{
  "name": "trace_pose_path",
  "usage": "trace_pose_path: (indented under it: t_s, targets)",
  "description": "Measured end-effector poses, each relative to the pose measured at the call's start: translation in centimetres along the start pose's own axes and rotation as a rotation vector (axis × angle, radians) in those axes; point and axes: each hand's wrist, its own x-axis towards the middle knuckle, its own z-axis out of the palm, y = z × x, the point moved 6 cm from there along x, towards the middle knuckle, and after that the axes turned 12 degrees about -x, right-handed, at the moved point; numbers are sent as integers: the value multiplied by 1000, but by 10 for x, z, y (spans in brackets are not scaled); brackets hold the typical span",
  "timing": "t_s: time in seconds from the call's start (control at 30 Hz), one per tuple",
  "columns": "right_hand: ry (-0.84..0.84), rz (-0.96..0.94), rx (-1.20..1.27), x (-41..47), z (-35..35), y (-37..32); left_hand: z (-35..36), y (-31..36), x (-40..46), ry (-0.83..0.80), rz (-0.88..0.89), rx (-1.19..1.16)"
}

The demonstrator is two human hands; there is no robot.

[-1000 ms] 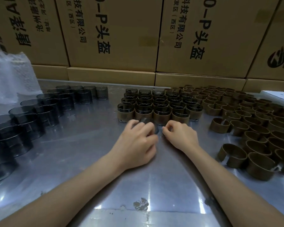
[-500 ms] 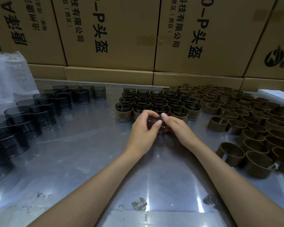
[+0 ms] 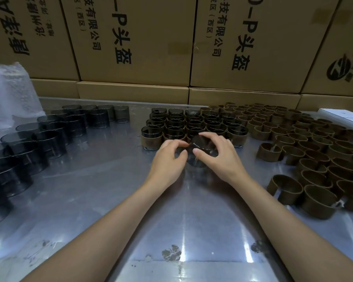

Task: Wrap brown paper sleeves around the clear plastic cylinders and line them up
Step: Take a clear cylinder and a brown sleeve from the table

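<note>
Cylinders (image 3: 25,143) left, sleeves (image 3: 306,143) right

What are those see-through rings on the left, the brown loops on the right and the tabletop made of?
The see-through rings look like clear, smoky plastic: the table shows through their glossy walls. The brown loops look like matte brown paper or thin card, each curled with an open gap. The tabletop seems to be bare sheet metal, grey, scuffed and mirroring light streaks.
</note>
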Motion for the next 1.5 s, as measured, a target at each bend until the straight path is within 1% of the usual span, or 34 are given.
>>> trace_pose_path:
  t_s: [0.1,0.17,0.23,0.27,0.37,0.4,0.43,0.47,0.5,0.57,0.63,0.67,0.73,0.9,0.97,1.0,1.1,1.17,1.23,1.27,1.33,1.4,1.47,1.5]
  targets:
    - [-64,-12,-91,1,5,3,6,-5,-1,-57,-43,98]
    - [-103,-3,-130,1,6,6,8,-8,-1,-81,-58,123]
    - [-70,3,-160,1,1,5,7,-9,0,-89,-60,125]
    - [-1,26,-154,1,-6,5,6,-10,0,-92,-60,122]
    - [340,161,-145,1,-37,16,5,-11,2,-89,-65,99]
    - [423,221,-177,0,-46,24,4,-12,2,-87,-65,87]
    - [464,288,-228,-2,-53,32,4,-12,2,-84,-62,70]
    - [462,359,-295,-3,-57,42,4,-11,2,-83,-54,48]
    - [420,434,-374,-4,-58,51,4,-10,2,-85,-38,28]
    - [259,570,-541,-7,-53,65,4,-5,0,-96,14,10]
    - [108,653,-632,-8,-47,72,4,2,-1,-111,87,27]
    - [68,674,-643,-8,-44,74,4,5,-2,-117,122,41]
    - [43,682,-668,-7,-43,76,5,8,-3,-131,164,75]
    - [53,619,-715,-4,-45,69,7,9,-4,-152,186,114]
    - [137,572,-665,-4,-49,63,7,9,-4,-149,193,100]
    - [213,527,-607,-3,-53,57,7,10,-4,-147,197,94]
    - [475,320,-289,-3,-69,34,6,12,-4,-132,207,67]
    - [542,168,-58,-3,-74,14,5,14,-4,-111,214,28]
    - [508,45,105,-3,-70,-6,4,16,-5,-100,214,-19]
    - [460,22,193,-3,-64,-13,4,16,-5,-107,209,-34]
    - [324,46,382,-2,-49,-22,7,15,-5,-165,186,-37]
    - [206,114,511,0,-38,-25,13,12,-5,-267,158,5]
    - [140,175,594,1,-35,-24,18,9,-6,-344,148,49]
    - [123,195,629,2,-34,-22,19,9,-6,-358,151,50]
